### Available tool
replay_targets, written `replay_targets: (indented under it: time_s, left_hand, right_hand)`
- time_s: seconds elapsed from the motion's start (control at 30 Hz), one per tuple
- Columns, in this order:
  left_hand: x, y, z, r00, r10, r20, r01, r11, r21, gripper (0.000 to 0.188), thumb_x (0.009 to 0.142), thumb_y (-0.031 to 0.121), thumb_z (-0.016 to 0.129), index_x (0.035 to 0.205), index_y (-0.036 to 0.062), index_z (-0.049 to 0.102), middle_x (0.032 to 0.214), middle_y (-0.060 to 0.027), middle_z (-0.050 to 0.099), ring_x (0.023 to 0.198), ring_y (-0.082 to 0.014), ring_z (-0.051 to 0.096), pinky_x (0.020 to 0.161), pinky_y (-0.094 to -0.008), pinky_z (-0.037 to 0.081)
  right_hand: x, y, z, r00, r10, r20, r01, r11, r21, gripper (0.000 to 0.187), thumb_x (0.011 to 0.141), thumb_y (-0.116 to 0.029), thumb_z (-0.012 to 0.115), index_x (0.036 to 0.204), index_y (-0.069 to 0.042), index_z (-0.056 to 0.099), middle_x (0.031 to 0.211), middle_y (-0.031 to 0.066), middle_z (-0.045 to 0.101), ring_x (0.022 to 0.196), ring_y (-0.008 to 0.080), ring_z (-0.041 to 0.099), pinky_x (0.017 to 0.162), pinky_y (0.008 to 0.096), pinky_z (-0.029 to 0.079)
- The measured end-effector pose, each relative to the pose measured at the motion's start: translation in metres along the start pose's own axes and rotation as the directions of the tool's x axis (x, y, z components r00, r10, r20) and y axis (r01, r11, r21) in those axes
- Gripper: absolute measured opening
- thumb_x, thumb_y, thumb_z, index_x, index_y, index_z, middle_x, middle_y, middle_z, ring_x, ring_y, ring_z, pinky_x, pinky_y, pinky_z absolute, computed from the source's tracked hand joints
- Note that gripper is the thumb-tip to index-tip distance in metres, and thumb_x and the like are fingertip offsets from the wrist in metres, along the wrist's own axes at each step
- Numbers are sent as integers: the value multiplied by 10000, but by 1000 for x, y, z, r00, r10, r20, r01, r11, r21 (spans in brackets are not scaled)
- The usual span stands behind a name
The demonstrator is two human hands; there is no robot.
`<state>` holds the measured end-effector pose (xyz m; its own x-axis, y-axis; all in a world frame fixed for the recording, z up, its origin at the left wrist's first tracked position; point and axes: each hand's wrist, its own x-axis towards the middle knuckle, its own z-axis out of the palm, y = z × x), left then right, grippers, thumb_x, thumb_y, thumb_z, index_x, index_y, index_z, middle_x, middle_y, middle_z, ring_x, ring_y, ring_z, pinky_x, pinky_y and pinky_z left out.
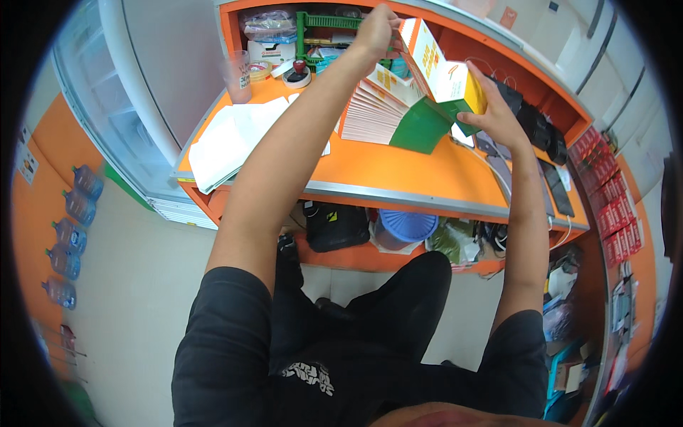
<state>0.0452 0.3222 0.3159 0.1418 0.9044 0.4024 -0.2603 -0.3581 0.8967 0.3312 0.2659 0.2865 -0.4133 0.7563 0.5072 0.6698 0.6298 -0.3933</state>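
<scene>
My right hand [495,114] grips a small carton [449,80] in white, yellow, green and orange, with the thumb on its near side and fingers around its right end. The carton is tilted above the counter, and a long panel extends from it up to the left. At that panel's upper left end is my left hand [378,34], its fingers closed at the edge and partly hidden. Below the carton, a fanned row of flat folded cartons [371,107] with white edges and a green end panel rests on the orange counter [377,169].
White paper sheets [231,139], a clear plastic cup [238,77], a tape roll [260,70] and a stamp [298,69] lie at left. A phone [556,186] and cables lie at right. Beneath stand a black case [336,226] and blue basket [407,226].
</scene>
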Motion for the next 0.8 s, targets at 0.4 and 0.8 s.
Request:
replay_targets:
  time_s: [0.4, 0.8]
  left_hand:
    - [37, -42, -41, 988, -93, -122, 153, 629, 762, 476, 798, 404, 690, 995, -25, 759, 1069, -227, 732, 1016, -357, 703, 922, -403, 538]
    - [12, -56, -50, 973, 142, 182, -133, -299, 945, 380, 852, 302, 665, 1108, 31, 742, 1113, -196, 713, 1059, -327, 690, 914, -455, 535]
  right_hand:
    - [47, 18, 22, 913, 142, 382, -189, 978, 89, 983, 776, -213, 769, 1614, -129, 262, 1561, 203, 385, 1396, 293, 433, 1163, 368, 324]
    - [81, 29, 99, 903, 328, 277, -215, 904, -370, 855, 948, -686, 418, 1581, -118, 335, 1593, 262, 313, 1520, 377, 218, 1214, 500, 220]
